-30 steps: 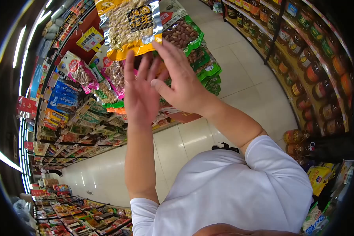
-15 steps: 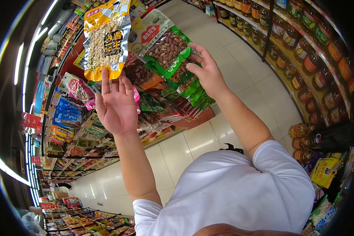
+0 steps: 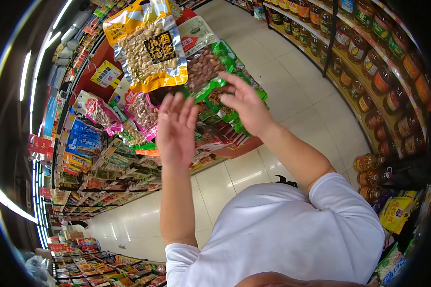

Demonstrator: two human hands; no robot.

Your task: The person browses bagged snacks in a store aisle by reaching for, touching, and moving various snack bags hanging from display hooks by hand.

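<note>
A yellow-edged bag of peanuts [image 3: 151,50] with a clear window and black label hangs at the front of the rack, tilted. Just below its lower edge is my left hand [image 3: 177,134], palm up with fingers stretched out, holding nothing. To the right, my right hand [image 3: 246,103] has its thumb and fingers apart at the edge of a green-edged bag of reddish peanuts [image 3: 203,69]. Its fingertips seem to touch that bag. The yellow bag partly covers the green one. More green packs [image 3: 232,119] hang under my right hand.
Pink-edged nut bags [image 3: 141,112] and blue packs [image 3: 84,136] hang on the left, by a yellow price tag [image 3: 106,74]. Shelves of jars [image 3: 364,57] line the right side. Bottles of oil [image 3: 368,177] stand at lower right. Pale floor tiles [image 3: 292,91] run between.
The yellow bag has swung to the right over the green one. My left hand has come off it, moving right. My right hand has shifted slightly left and down. Pink-edged bags are uncovered.
</note>
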